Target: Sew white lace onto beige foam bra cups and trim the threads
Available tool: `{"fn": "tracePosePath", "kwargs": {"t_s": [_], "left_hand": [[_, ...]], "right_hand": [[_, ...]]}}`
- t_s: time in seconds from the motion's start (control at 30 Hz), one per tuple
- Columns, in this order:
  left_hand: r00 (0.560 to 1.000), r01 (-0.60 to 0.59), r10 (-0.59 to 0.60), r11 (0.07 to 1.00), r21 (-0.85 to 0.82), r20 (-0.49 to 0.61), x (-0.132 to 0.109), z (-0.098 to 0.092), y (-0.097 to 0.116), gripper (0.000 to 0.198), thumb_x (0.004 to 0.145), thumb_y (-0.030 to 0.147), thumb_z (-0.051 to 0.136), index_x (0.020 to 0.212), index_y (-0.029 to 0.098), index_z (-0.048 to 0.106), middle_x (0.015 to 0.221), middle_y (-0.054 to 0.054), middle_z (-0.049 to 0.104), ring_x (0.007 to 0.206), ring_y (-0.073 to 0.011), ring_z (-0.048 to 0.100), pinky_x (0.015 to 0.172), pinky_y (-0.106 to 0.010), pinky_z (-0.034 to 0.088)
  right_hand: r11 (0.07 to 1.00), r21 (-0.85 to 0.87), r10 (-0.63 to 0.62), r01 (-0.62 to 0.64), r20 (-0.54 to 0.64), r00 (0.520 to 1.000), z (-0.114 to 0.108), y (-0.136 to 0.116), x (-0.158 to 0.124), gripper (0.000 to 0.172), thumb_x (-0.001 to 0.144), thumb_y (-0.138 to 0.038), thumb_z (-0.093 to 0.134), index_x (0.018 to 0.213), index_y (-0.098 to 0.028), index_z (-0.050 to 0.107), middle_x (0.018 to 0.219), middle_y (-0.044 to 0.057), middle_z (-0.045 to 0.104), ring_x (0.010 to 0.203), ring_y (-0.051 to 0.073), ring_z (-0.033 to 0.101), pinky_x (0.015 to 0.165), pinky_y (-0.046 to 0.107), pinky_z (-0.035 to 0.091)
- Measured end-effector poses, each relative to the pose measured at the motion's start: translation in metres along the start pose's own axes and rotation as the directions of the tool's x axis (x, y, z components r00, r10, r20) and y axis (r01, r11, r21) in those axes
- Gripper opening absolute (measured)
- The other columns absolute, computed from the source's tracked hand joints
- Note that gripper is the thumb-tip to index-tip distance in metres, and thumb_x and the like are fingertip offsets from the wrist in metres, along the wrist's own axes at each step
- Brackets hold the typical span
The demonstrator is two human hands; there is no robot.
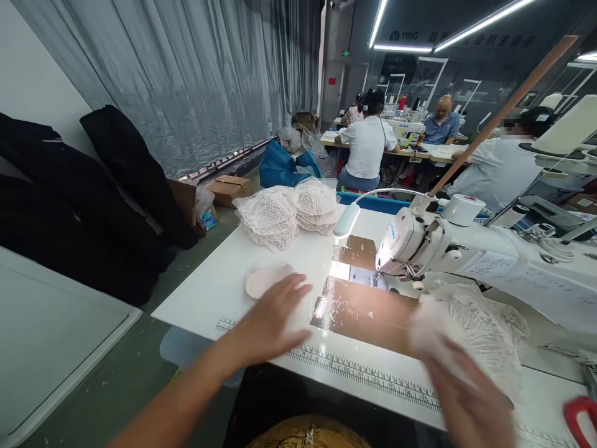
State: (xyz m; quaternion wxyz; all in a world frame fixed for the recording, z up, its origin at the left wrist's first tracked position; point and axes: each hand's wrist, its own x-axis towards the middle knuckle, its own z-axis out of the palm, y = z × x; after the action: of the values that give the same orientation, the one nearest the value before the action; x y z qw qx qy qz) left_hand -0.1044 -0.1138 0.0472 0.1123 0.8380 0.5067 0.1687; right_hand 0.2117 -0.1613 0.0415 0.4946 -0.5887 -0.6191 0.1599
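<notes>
My left hand (273, 314) is over the left part of the white table, fingers apart, and nothing shows in its grasp. Just beyond its fingertips lies a pale pink, rounded pad (261, 283). Smeared by motion, my right hand (471, 379) is at the right, in front of the sewing machine (401, 242). A pale, soft-looking piece (431, 326) shows at its fingers; its exact shape is blurred. Beside that hand sits a heap of white lace pieces (485, 323). The machine's needle area is lit.
Two stacks of white lace pieces (273, 214) stand at the table's far left. A printed ruler (345, 370) runs along the front edge. Red-handled scissors (578, 414) lie at the right. A lamp (347, 221) leans over the table. Several people sit at machines beyond.
</notes>
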Motion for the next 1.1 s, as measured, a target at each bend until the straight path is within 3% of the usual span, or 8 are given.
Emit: {"fn": "tracePosePath", "kwargs": {"t_s": [0.13, 0.37, 0.47, 0.53, 0.63, 0.8, 0.9, 1.1], "left_hand": [[0.957, -0.25, 0.283, 0.916, -0.314, 0.065, 0.02, 0.012, 0.045, 0.066, 0.071, 0.022, 0.064, 0.134, 0.022, 0.045, 0.133, -0.009, 0.054, 0.121, -0.0278, 0.052, 0.109, -0.044, 0.034], [0.982, 0.089, -0.139, 0.936, -0.34, -0.127, 0.017, 0.017, 0.019, 0.028, 0.074, 0.009, 0.046, 0.094, 0.017, 0.065, 0.091, -0.007, 0.064, 0.085, -0.0212, 0.061, 0.075, -0.031, 0.047], [0.987, 0.163, -0.123, 0.78, -0.604, 0.109, 0.014, 0.019, 0.025, 0.024, 0.089, 0.026, 0.046, 0.093, 0.015, 0.066, 0.075, -0.004, 0.063, 0.068, -0.0174, 0.058, 0.065, -0.028, 0.046], [0.952, 0.219, 0.073, 0.511, -0.831, 0.296, 0.013, 0.022, 0.037, 0.035, 0.093, 0.038, 0.045, 0.114, 0.015, 0.062, 0.077, -0.005, 0.065, 0.067, -0.0166, 0.059, 0.066, -0.028, 0.047], [0.869, 0.322, 0.324, 0.207, -0.924, 0.375, 0.013, 0.025, 0.051, 0.07, 0.091, 0.04, 0.053, 0.15, 0.022, 0.02, 0.104, -0.011, 0.066, 0.092, -0.0206, 0.062, 0.084, -0.036, 0.049], [0.939, 0.306, 0.073, 0.28, -0.91, 0.337, 0.017, 0.036, 0.04, 0.083, 0.086, 0.035, 0.063, 0.151, 0.023, 0.013, 0.093, -0.005, 0.062, 0.077, -0.0144, 0.059, 0.072, -0.029, 0.05], [0.942, 0.323, -0.041, 0.369, -0.871, 0.333, 0.019, 0.042, 0.028, 0.071, 0.078, 0.032, 0.071, 0.141, 0.022, 0.04, 0.109, -0.007, 0.06, 0.09, -0.0167, 0.058, 0.079, -0.029, 0.049], [0.892, 0.447, 0.046, 0.068, -0.892, 0.45, 0.013, 0.045, 0.024, 0.046, 0.076, 0.033, 0.07, 0.117, 0.015, 0.06, 0.1, -0.008, 0.068, 0.091, -0.0217, 0.063, 0.077, -0.03, 0.05]], "right_hand": [[0.941, 0.146, -0.337, 0.304, 0.37, 0.865, 0.064, -0.013, -0.001, 0.009, 0.081, -0.023, 0.054, 0.082, -0.026, 0.062, 0.073, 0.001, 0.07, 0.059, 0.019, 0.065, 0.052, 0.027, 0.053], [0.899, -0.056, -0.422, 0.434, 0.156, 0.893, 0.04, -0.012, 0.011, 0.024, 0.07, -0.008, 0.052, 0.084, -0.027, 0.052, 0.077, 0.001, 0.065, 0.063, 0.017, 0.062, 0.051, 0.023, 0.045], [0.958, -0.007, -0.284, 0.288, 0.133, 0.949, 0.042, -0.013, 0.017, 0.01, 0.077, -0.016, 0.057, 0.083, -0.024, 0.055, 0.078, 0.002, 0.064, 0.07, 0.017, 0.06, 0.06, 0.026, 0.046], [0.992, 0.111, -0.088, 0.053, 0.338, 0.937, 0.052, -0.011, 0.02, 0.005, 0.082, -0.022, 0.055, 0.08, -0.023, 0.058, 0.072, 0.001, 0.062, 0.064, 0.015, 0.057, 0.057, 0.025, 0.043], [0.86, 0.342, 0.082, -0.378, 0.639, 0.765, 0.066, -0.003, 0.019, 0.01, 0.08, -0.029, 0.059, 0.075, -0.02, 0.059, 0.071, -0.001, 0.06, 0.063, 0.014, 0.054, 0.056, 0.024, 0.042], [0.531, 0.438, 0.08, -0.725, 0.826, 0.557, 0.071, 0.009, 0.009, 0.023, 0.074, -0.037, 0.07, 0.081, -0.018, 0.061, 0.07, -0.002, 0.059, 0.063, 0.012, 0.052, 0.059, 0.024, 0.041], [0.479, 0.489, 0.124, -0.729, 0.785, 0.608, 0.072, 0.009, 0.007, 0.027, 0.069, -0.034, 0.076, 0.081, -0.02, 0.057, 0.072, -0.003, 0.058, 0.063, 0.011, 0.051, 0.058, 0.022, 0.041], [0.665, 0.551, 0.271, -0.504, 0.451, 0.85, 0.075, 0.015, 0.01, 0.028, 0.075, -0.041, 0.071, 0.08, -0.022, 0.051, 0.063, -0.006, 0.044, 0.054, 0.009, 0.04, 0.05, 0.019, 0.035]]}}
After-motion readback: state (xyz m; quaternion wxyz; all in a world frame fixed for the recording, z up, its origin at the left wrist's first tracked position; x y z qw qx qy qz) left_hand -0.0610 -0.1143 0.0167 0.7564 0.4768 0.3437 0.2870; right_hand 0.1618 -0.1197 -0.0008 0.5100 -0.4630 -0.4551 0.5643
